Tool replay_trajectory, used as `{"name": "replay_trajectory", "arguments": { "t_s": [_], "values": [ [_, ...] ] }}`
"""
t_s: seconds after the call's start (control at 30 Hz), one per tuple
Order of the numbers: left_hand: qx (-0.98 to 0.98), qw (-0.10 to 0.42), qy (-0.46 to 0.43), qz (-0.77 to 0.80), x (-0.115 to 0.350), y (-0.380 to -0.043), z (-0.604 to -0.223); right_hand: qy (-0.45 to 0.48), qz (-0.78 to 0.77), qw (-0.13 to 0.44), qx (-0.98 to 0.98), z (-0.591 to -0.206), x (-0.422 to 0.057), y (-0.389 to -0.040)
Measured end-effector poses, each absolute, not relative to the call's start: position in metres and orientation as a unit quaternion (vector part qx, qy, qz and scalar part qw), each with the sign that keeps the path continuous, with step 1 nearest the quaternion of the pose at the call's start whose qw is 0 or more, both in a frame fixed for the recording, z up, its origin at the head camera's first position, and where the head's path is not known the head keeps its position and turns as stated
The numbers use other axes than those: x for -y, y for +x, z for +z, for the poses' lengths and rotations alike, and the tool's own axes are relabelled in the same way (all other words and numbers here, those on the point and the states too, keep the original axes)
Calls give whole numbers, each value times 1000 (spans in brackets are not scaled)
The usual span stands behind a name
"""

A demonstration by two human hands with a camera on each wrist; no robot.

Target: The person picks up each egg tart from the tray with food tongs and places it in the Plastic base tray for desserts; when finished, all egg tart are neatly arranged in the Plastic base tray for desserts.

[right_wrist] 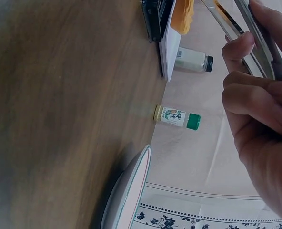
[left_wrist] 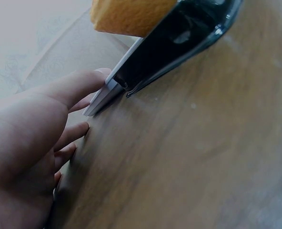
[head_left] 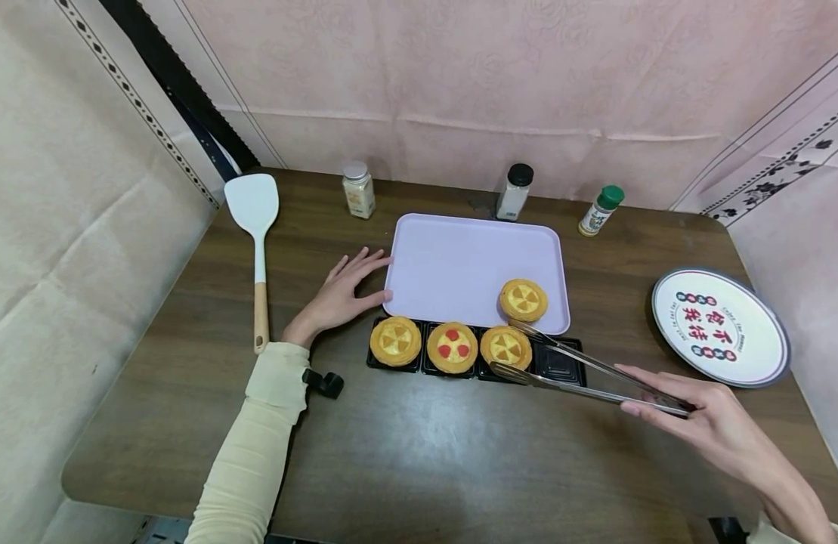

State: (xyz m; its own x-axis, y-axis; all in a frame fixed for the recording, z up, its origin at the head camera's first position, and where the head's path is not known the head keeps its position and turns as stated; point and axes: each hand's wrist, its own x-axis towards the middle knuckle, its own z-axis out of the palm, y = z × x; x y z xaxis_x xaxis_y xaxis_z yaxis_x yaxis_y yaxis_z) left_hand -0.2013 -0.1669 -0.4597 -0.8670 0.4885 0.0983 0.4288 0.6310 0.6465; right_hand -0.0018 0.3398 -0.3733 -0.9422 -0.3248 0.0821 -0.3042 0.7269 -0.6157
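My right hand [head_left: 707, 423] grips metal tongs [head_left: 595, 393], fingers curled round the handles. The spread tong tips straddle an egg tart [head_left: 505, 348] in the third compartment of a black tray [head_left: 558, 364]. Two more tarts fill the left compartments: a plain one [head_left: 395, 341] and one with red pieces [head_left: 453, 347]; the rightmost compartment holds none. Another tart [head_left: 524, 300] sits at the lower right of a lavender tray [head_left: 459, 264], just behind. My left hand [head_left: 344, 291] spreads its fingers at that tray's left edge, the thumb touching its corner in the left wrist view.
A white spatula [head_left: 255, 219] with a wooden handle lies at the left. Along the back stand a white-capped jar [head_left: 359, 190], a black-capped bottle [head_left: 514, 193] and a green-capped bottle [head_left: 600, 211]. A round plate [head_left: 721, 329] with red lettering is on the right.
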Motion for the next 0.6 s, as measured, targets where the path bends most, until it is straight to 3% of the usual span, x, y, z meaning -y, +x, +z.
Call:
{"name": "replay_trajectory", "arguments": {
  "t_s": [0.6],
  "values": [
    [-901, 46, 255, 347, 167, -201, -459, -139, -349, 31, -926, -369, -342, -4]
  ]
}}
